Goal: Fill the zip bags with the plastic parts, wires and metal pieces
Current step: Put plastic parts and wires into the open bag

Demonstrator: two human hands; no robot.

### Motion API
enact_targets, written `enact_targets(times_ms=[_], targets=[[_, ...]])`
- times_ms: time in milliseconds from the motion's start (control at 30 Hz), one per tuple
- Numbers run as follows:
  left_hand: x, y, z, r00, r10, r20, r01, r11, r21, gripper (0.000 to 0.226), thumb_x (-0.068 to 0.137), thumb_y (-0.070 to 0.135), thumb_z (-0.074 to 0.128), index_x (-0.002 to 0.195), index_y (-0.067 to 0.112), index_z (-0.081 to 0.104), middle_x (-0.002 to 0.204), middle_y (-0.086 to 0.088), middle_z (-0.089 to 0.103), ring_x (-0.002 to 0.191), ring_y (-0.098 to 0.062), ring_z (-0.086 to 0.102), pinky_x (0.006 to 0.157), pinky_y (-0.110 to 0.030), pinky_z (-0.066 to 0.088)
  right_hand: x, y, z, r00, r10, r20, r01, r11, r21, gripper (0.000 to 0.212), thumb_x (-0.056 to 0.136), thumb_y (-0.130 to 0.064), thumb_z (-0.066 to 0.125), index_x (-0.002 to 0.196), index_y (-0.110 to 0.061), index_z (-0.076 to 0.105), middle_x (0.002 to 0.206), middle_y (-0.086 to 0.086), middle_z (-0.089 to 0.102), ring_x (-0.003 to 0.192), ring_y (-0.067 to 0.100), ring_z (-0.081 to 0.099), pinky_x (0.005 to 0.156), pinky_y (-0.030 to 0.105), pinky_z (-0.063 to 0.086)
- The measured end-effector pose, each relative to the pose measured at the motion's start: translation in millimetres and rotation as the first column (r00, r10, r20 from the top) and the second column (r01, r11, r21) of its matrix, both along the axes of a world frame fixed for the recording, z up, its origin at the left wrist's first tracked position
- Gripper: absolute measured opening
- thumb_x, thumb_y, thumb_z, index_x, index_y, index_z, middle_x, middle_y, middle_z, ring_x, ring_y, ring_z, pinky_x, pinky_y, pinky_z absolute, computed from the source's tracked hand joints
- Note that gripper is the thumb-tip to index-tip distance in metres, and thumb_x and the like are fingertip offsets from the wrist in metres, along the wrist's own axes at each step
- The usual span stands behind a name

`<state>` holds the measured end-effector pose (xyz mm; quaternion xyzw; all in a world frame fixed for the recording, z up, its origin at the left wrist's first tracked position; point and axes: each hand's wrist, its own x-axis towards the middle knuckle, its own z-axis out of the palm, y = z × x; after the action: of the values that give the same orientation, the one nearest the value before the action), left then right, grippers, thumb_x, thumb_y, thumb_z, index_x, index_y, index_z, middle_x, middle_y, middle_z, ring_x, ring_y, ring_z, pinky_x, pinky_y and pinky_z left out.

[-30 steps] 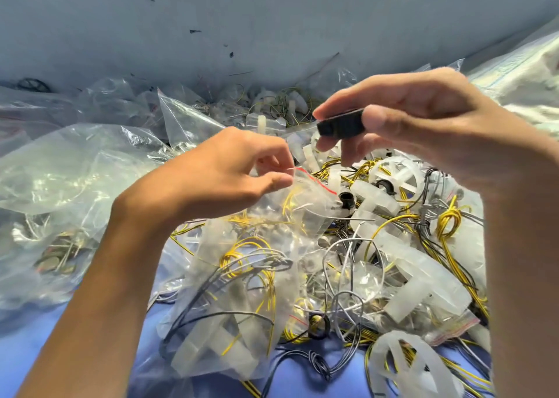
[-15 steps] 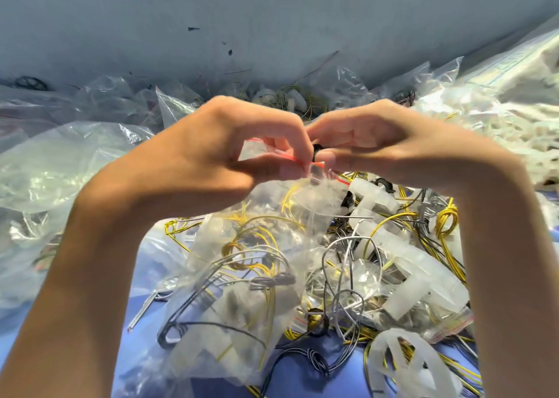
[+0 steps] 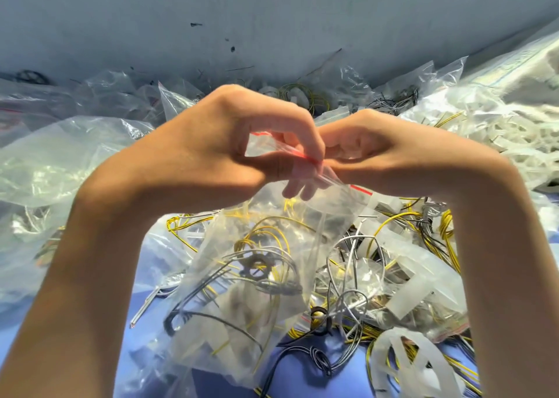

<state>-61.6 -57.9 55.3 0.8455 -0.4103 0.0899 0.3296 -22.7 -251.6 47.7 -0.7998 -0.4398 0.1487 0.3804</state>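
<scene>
Head view: both hands meet above the middle of the blue desk (image 3: 302, 379), close together at the mouth of a clear zip bag (image 3: 266, 316). The left hand (image 3: 208, 155) grasps the bag's rim, thumb and forefinger pinching the plastic at the red zip strip (image 3: 305, 155). The right hand (image 3: 396, 162) is curled against the same strip and seems to pinch it too. Fingertips show through the plastic below, though I cannot tell whose they are.

The bag hangs from this grip, its lower end reaching the desk, and it holds yellow wires (image 3: 266, 234), grey wire loops and a dark toothed ring (image 3: 257, 269). A loose pile of white plastic parts (image 3: 423, 279) and more wire lies just right of it, with filled bags (image 3: 417, 80) along the desk's far edge.

The load hangs entirely from that thin rim. If either pinch slips the mouth could gape and spill its contents. A wire end standing up into the strip would likely stop it sealing.
</scene>
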Motion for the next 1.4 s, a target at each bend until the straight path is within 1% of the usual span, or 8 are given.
enact_targets(times_ms=[233,400,567,800,933,1067,1233,1400], targets=[[4.8,11.6,-2.2,0.985,0.167,0.047,-0.168,0.985,0.024,0.005,0.081,0.029,0.065,0.081,0.025,0.069,0.074,0.007,0.067,0.076,-0.010,0.060,0.069,-0.018,0.043,4.8,-6.2,2.0,0.975,-0.161,0.153,0.172,0.983,-0.062,0.008,0.089,-0.028,0.063,0.091,-0.023,0.069,0.081,-0.008,0.069,0.079,0.008,0.064,0.071,0.022,0.047],[10.9,24.7,-4.8,0.925,0.371,0.083,-0.371,0.929,-0.014,0.013,0.081,0.021,0.074,0.074,0.030,0.067,0.068,0.004,0.065,0.073,-0.010,0.055,0.060,-0.010,0.036,18.2,-21.9,-2.4,0.822,-0.367,0.436,0.491,0.845,-0.214,0.014,0.075,-0.039,0.074,0.073,-0.030,0.064,0.065,-0.018,0.060,0.061,-0.003,0.054,0.052,0.016,0.040],[14.4,36.6,-4.9,0.894,0.445,0.047,-0.445,0.895,-0.025,0.016,0.080,0.020,0.073,0.070,0.031,0.066,0.067,0.004,0.064,0.073,-0.013,0.057,0.064,-0.016,0.039,20.1,-16.7,-13.8,0.951,-0.256,0.175,0.305,0.677,-0.670,0.029,0.064,-0.042,0.082,0.088,-0.040,0.067,0.078,-0.034,0.066,0.065,-0.014,0.059,0.060,0.018,0.040],[14.7,34.0,-5.1,0.910,0.412,0.044,-0.412,0.911,-0.019,0.014,0.080,0.022,0.072,0.072,0.031,0.066,0.072,0.009,0.063,0.070,-0.012,0.054,0.061,-0.011,0.037,26.4,2.8,-34.8,0.973,-0.186,0.137,0.224,0.617,-0.755,0.022,0.066,-0.031,0.084,0.085,-0.035,0.074,0.082,-0.015,0.073,0.076,-0.001,0.066,0.075,0.021,0.050],[16.4,36.1,-6.3,0.913,0.407,0.037,-0.407,0.913,-0.019,0.013,0.080,0.023,0.072,0.072,0.031,0.066,0.071,0.008,0.063,0.070,-0.015,0.055,0.064,-0.019,0.039,29.5,-3.0,-31.7,0.953,-0.205,0.225,0.302,0.724,-0.620,0.009,0.075,-0.029,0.077,0.072,-0.034,0.071,0.071,-0.008,0.071,0.056,-0.001,0.057,0.059,0.020,0.045],[17.7,40.7,-6.5,0.910,0.414,0.027,-0.414,0.910,-0.022,0.009,0.080,0.025,0.073,0.074,0.031,0.068,0.070,0.005,0.064,0.071,-0.016,0.057,0.071,-0.028,0.045,31.2,-22.0,-14.0,0.808,-0.366,0.462,0.523,0.807,-0.275,0.013,0.077,-0.030,0.074,0.068,-0.038,0.068,0.059,-0.027,0.062,0.053,-0.006,0.054,0.047,0.011,0.040],[15.8,42.2,-5.0,0.913,0.407,0.014,-0.407,0.913,-0.031,0.012,0.073,0.044,0.066,0.075,0.032,0.068,0.072,0.005,0.066,0.073,-0.014,0.058,0.077,-0.033,0.048,31.1,-37.4,-5.8,0.629,-0.648,0.429,0.675,0.729,0.112,0.004,0.076,-0.020,0.073,0.073,-0.021,0.073,0.060,-0.008,0.066,0.047,-0.001,0.053,0.041,0.007,0.036],[17.5,47.6,-5.0,0.910,0.414,0.028,-0.413,0.910,-0.015,0.013,0.072,0.047,0.064,0.079,0.037,0.067,0.072,0.011,0.064,0.070,-0.012,0.058,0.073,-0.028,0.046,33.1,-37.7,-7.5,0.567,-0.748,0.346,0.727,0.651,0.218,0.006,0.082,-0.019,0.070,0.076,-0.018,0.072,0.063,0.000,0.069,0.049,0.004,0.059,0.038,0.005,0.035]])
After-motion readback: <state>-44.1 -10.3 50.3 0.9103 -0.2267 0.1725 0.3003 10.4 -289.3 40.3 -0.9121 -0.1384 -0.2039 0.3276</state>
